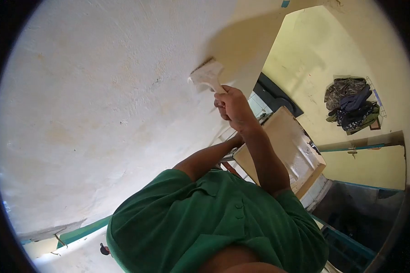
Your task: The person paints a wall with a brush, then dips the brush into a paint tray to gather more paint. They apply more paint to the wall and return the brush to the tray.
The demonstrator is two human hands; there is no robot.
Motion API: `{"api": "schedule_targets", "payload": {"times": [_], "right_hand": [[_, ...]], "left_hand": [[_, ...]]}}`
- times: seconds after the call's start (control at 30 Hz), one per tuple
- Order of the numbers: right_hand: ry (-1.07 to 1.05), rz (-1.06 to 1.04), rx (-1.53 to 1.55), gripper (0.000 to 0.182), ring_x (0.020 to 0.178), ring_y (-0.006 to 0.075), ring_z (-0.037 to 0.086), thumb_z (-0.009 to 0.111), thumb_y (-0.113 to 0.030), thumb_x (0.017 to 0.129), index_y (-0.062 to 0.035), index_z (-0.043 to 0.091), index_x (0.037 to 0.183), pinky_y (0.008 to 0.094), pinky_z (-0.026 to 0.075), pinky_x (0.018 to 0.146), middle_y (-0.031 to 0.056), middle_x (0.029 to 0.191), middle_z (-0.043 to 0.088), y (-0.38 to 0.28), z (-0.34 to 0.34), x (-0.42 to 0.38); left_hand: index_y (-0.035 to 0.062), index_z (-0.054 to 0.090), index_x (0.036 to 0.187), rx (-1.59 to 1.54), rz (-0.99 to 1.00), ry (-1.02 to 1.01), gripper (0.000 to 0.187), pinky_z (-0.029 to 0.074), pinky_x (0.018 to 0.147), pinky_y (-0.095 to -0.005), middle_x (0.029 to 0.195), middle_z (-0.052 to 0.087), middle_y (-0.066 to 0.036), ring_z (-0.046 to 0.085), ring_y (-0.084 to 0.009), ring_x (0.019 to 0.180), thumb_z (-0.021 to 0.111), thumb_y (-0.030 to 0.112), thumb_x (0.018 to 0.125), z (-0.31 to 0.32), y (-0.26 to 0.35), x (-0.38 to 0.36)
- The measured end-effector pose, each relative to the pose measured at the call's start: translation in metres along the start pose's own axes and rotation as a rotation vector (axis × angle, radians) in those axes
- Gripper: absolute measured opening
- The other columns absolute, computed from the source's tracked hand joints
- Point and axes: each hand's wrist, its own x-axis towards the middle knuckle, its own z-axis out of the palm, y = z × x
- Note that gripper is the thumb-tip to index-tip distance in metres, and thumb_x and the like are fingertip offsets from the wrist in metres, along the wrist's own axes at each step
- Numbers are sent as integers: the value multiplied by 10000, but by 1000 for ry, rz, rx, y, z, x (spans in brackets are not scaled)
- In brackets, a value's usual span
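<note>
A pale wall [100,104] stands just behind the brush [209,77]; our right hand [234,107] clasps its handle [218,87], likely leaving the broad head [204,73] free. Below the brush, our left hand [238,140] is mostly hidden; we cannot tell its grip.

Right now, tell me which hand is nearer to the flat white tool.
Right. The right hand grips the flat white tool by its handle; the left arm is lower in the view, away from the tool, its hand mostly hidden behind the right forearm.
</note>
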Motion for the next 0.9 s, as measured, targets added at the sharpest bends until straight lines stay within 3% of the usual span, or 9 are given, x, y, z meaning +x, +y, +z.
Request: {"api": "schedule_targets", "payload": {"times": [0.2,0.3,0.43,0.57,0.67,0.9], "right_hand": [[-15,-12,-193,207,427,4,274,492,-158,876,-11,515,1021,161,195,344,-63,588,362,-25,-33,-36],[31,-138,21,230,455,2,282,488,-209,903,-27,514,1041,157,193,346,-71,581,324,-29,-28,-37],[-75,-209,175,200,452,7,279,470,-248,922,-76,518,1014,171,169,332,-68,563,304,-18,-8,-7],[-41,-125,132,187,392,16,211,455,-288,931,-113,520,917,183,156,319,-71,532,308,14,1,20],[-59,-9,219,204,379,20,198,460,-303,929,-109,526,929,185,151,320,-71,533,310,30,-6,26],[-24,9,93,295,364,38,220,458,-326,927,-46,528,989,208,181,323,-38,519,353,52,-27,24]], "left_hand": [[7,587,986,2,-36,1,365,433,728,-365,927,611,-138,564,-238,823,482,326,843,2,2,-7],[7,586,993,-1,-48,2,370,433,736,-367,937,610,-144,566,-245,832,479,327,843,6,0,-10],[8,586,1002,-5,-29,-2,376,432,746,-369,951,609,-150,567,-255,845,474,329,842,7,-3,-7],[8,586,1012,-8,-29,-10,382,431,757,-372,966,608,-157,569,-264,857,470,330,841,10,-6,-10],[9,585,1019,-7,-29,-5,387,431,765,-373,976,607,-162,570,-272,866,466,331,840,7,-7,-11],[10,585,1035,-2,-30,-10,399,430,783,-377,1001,605,-174,573,-289,887,458,333,839,5,-9,-11]]}}
